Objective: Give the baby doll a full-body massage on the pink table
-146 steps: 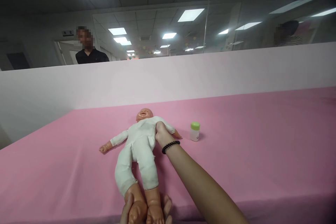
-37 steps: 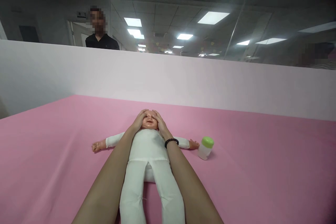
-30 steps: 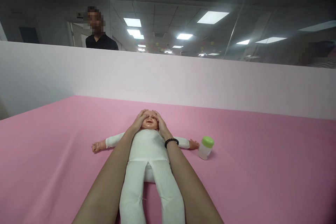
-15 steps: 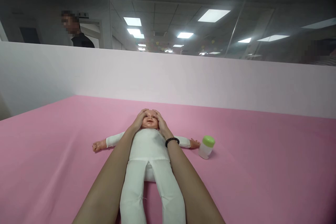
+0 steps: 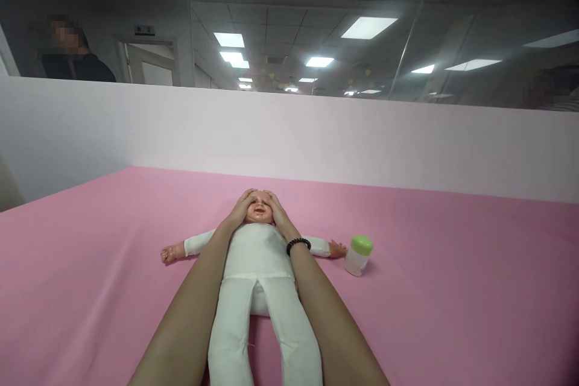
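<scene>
A baby doll (image 5: pixel 259 253) with a white cloth body lies on its back, arms spread and legs toward me. My left hand (image 5: pixel 241 207) cups the left side of its head, and my right hand (image 5: pixel 277 211) cups the right side. The fingers of both hands curve over the forehead and temples, with the thumbs close to the eyes. Between my palms the doll's mouth and chin stay visible. A black beaded bracelet (image 5: pixel 298 245) circles my right wrist. Just beyond the doll's hand on the right stands a small clear jar with a green lid (image 5: pixel 360 255).
Pink cloth (image 5: pixel 429 289) covers the surface under the doll, with soft wrinkles at the left. A low white wall (image 5: pixel 289 132) runs along the back. Behind glass, one person (image 5: pixel 79 66) is at the far left and another partly shows at the right edge.
Both hands stay on the doll's head, their fingers slightly further in over the brow. The person behind the glass has moved left, uncovering a doorway.
</scene>
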